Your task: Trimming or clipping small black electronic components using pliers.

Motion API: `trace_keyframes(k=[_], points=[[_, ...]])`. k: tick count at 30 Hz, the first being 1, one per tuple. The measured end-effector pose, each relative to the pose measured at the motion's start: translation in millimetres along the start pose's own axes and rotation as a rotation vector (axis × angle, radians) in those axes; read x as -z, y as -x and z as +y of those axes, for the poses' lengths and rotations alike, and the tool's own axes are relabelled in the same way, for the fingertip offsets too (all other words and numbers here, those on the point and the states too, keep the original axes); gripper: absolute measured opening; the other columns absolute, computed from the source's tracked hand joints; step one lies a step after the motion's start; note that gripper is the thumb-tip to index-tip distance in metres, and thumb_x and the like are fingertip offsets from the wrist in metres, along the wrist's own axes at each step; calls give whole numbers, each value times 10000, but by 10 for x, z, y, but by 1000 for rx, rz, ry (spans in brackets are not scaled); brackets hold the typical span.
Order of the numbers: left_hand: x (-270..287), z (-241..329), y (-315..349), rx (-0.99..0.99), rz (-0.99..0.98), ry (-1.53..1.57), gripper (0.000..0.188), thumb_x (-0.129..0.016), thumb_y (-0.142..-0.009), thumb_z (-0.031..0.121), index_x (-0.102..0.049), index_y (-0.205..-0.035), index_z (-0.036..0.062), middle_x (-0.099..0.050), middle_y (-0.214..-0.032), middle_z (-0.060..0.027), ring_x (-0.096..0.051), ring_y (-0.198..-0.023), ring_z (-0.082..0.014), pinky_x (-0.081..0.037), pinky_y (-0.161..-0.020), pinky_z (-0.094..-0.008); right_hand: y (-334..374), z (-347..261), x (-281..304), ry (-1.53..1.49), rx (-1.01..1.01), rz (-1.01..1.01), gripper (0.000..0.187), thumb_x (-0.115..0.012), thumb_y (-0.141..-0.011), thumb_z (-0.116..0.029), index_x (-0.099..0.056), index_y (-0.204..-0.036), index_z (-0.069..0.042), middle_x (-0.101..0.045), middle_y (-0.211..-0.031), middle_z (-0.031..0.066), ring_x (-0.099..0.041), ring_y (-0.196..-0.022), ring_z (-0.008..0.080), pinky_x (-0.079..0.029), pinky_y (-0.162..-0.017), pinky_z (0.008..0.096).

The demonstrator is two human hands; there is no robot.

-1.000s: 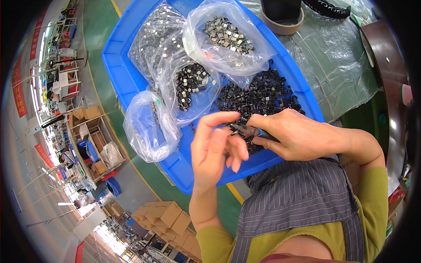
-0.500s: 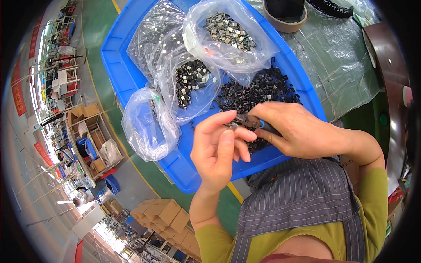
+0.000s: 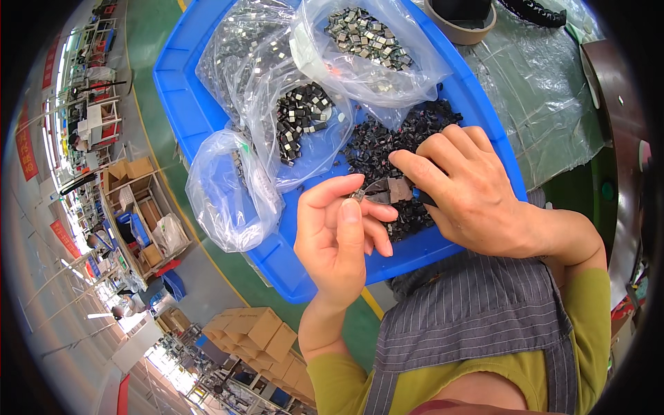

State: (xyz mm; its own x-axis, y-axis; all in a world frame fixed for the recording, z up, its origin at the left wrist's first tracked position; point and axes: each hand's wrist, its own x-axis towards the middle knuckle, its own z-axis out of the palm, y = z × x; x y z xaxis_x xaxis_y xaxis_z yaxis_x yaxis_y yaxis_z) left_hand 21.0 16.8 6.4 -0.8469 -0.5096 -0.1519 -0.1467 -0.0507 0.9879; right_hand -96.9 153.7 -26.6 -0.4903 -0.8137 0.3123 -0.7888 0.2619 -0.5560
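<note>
My left hand [image 3: 337,238] pinches a small metallic part [image 3: 357,196] between thumb and forefinger, its other fingers loosely curled. My right hand [image 3: 474,190] is closed around the dark blue handles of a pair of pliers [image 3: 400,189]. The jaws of the pliers point left and lie right beside the small part; whether they touch it I cannot tell. My right forefinger stretches out above the tool. Under both hands, a heap of small black pieces [image 3: 373,149] lies in a blue plastic tub [image 3: 290,277].
Clear plastic bags of small silvery and black blocks sit in the tub: one at the top [image 3: 366,41], one in the middle [image 3: 301,121], one at left [image 3: 232,200]. A tape roll [image 3: 460,31] rests on the green sheet. Cardboard boxes [image 3: 252,332] stand on the floor.
My right hand has shifted slightly right and its fingers have lifted and spread, showing more of the pliers. My left hand keeps its pinch on the small part.
</note>
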Motion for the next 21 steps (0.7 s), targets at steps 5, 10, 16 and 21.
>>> trace_keyframes(k=[5, 10, 16, 21], points=[[11, -13, 10, -9, -43, 35, 258, -441, -988, 145, -429, -1192, -13, -660, -822, -169, -577, -525, -99, -382, -459, -177, -2, 1, 4, -4, -3, -7, 304, -598, -702, -86, -563, -1002, -62, -476, -803, 64, -478, -778, 236, -367, -699, 356], [-24, -16, -5, -19, 45, -77, 233, -429, -980, 163, -491, -1097, -28, -637, -690, -146, -515, -416, -95, -329, -383, -173, 6, 9, -21, 30, 14, 33, 300, -601, -698, -95, -566, -995, -66, -466, -790, 59, -475, -769, 231, -364, -693, 354], [38, 33, 18, 33, -5, -19, 177, -447, -967, 51, -508, -1109, -35, -621, -739, -134, -554, -519, -92, -448, -492, -204, 16, 12, -45, 94, 47, 33, 287, -588, -703, -109, -573, -987, -70, -452, -772, 51, -469, -751, 220, -360, -672, 350], [32, 15, 4, 21, 1, -50, 172, -446, -966, 45, -498, -1104, -44, -612, -730, -127, -578, -537, -105, -464, -500, -214, 6, -13, -6, 71, 14, -15, 419, -626, -651, -16, -613, -1068, -50, -494, -798, 51, -488, -732, 231, -360, -665, 356]])
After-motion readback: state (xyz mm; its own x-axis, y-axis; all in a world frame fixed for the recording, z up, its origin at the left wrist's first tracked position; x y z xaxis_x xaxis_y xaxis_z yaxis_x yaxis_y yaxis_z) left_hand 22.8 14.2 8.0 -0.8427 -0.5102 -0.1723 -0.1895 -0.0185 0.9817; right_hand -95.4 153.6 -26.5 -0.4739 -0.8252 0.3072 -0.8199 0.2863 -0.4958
